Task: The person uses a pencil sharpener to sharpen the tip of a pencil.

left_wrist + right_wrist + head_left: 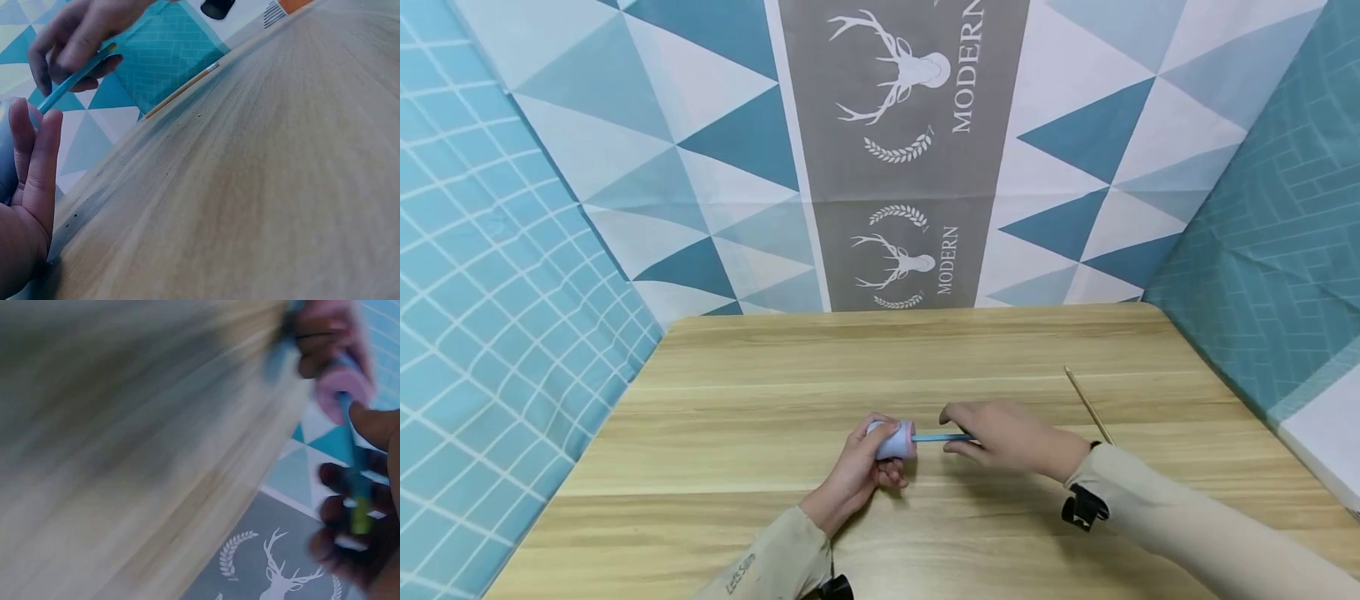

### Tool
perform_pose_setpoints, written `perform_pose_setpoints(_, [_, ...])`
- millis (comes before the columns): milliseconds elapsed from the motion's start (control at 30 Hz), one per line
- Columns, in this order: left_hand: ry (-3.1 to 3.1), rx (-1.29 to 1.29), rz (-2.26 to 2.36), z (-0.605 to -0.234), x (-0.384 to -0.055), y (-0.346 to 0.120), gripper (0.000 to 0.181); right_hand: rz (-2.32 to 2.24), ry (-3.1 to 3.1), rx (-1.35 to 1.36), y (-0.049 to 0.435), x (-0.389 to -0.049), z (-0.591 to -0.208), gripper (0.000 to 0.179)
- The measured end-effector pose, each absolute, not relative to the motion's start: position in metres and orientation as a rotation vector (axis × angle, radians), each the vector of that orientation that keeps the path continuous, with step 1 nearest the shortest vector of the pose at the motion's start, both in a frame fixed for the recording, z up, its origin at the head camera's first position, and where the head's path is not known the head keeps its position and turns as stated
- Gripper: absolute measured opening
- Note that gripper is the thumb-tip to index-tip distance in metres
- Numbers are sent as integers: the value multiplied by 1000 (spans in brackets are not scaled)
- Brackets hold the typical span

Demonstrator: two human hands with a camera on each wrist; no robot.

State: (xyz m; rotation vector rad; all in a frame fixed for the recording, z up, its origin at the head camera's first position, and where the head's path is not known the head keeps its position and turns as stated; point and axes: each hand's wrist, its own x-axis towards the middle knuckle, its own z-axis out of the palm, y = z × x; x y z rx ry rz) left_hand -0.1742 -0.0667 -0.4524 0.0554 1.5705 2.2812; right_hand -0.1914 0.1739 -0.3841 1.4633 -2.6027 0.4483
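Note:
My left hand (853, 477) grips a small lavender cylinder with a pink end, a pencil sharpener (892, 442) by its look, held on its side just over the table. From the hole in its pink face a thin blue pencil (937, 437) sticks out to the right. Around the pencil's free end is my right hand (1011, 435), thumb and forefinger spread to either side with a gap. In the right wrist view the pencil (354, 456) shows a yellow-green end between thumb and fingers, though blurred. The pencil's other end is hidden inside the sharpener.
A thin gold-brown stick, like a pencil (1086, 402), lies on the wooden table (737, 392) beyond my right wrist. A white block-like thing (1326, 429) stands at the table's right edge. Patterned cloth walls (910, 175) enclose the back and sides.

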Motion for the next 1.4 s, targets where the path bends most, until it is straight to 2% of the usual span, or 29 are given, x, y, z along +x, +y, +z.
perform_pose_setpoints(100, [1562,56,2291,-452,-173,-67,12,36,-2155,1545,173,-194,-392,15])
perform_pose_setpoints(167, [1553,56,2298,-452,-173,-67,11,-102,-1914,1539,171,-197,-397,21])
perform_pose_setpoints(267, [1540,57,2299,-452,-173,-67,11,-160,-1724,1503,166,-199,-403,35])
perform_pose_setpoints(367, [1539,53,2303,-452,-173,-67,12,-65,-1791,1501,163,-199,-405,38])
perform_pose_setpoints(467, [1552,46,2308,-453,-173,-68,12,245,-2095,1545,161,-194,-404,31])
perform_pose_setpoints(567, [1571,44,2305,-453,-172,-69,11,739,-2503,1478,159,-191,-399,29])
perform_pose_setpoints(700, [1574,43,2302,-453,-172,-69,10,1415,-2927,1171,157,-193,-391,31])
perform_pose_setpoints(867, [1573,41,2310,-454,-172,-68,9,2252,-3116,728,160,-206,-393,26])
perform_pose_setpoints(1033, [1588,53,2311,-454,-172,-67,9,2711,-3175,536,166,-217,-401,34])
perform_pose_setpoints(1200, [1583,62,2308,-454,-173,-66,11,2604,-3220,637,167,-214,-399,36])
perform_pose_setpoints(1400, [1571,65,2306,-453,-172,-66,12,1765,-3181,990,166,-206,-387,35])
